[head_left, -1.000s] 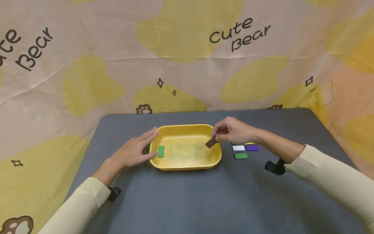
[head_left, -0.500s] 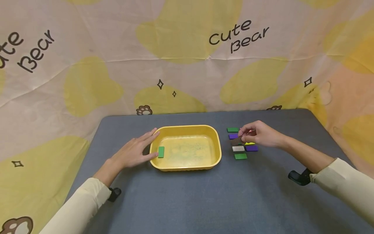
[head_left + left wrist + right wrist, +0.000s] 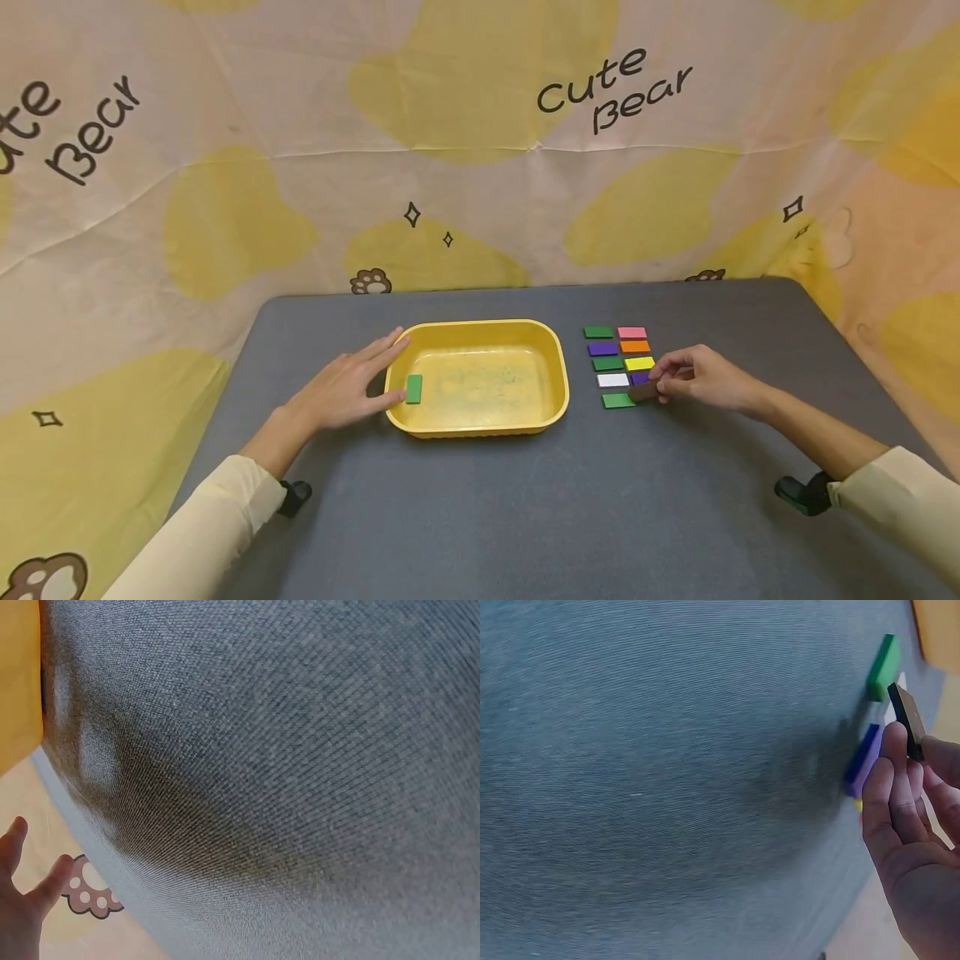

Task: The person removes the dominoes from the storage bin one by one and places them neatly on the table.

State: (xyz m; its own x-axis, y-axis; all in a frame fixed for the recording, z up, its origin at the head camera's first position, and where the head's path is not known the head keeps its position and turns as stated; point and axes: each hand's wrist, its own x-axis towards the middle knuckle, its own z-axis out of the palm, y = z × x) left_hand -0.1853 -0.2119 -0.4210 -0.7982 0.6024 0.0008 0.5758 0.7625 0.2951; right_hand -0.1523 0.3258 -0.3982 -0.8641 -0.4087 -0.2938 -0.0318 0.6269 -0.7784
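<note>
One flat, dark brown tile (image 3: 645, 392) sits pinched in the right hand (image 3: 701, 382); left hand (image 3: 341, 387) lies relaxed.

Grey cloth-covered table (image 3: 480, 517), cream backdrop sheet (image 3: 300, 100) with yellow hearts, paw prints, "Cute Bear" lettering (image 3: 615, 87)

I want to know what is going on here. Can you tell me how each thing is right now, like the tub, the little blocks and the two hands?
Yellow plastic tub: upright, holds one block.
Green flat block in the tub: lying flat by the left wall.
Brown flat block: pinched, tilted, beside the rows.
Coloured flat blocks in two rows: lying flat on the table.
Right hand: pinching the brown block.
Left hand: fingers straight, resting against the tub's left side.
Grey table: carries everything.
</note>
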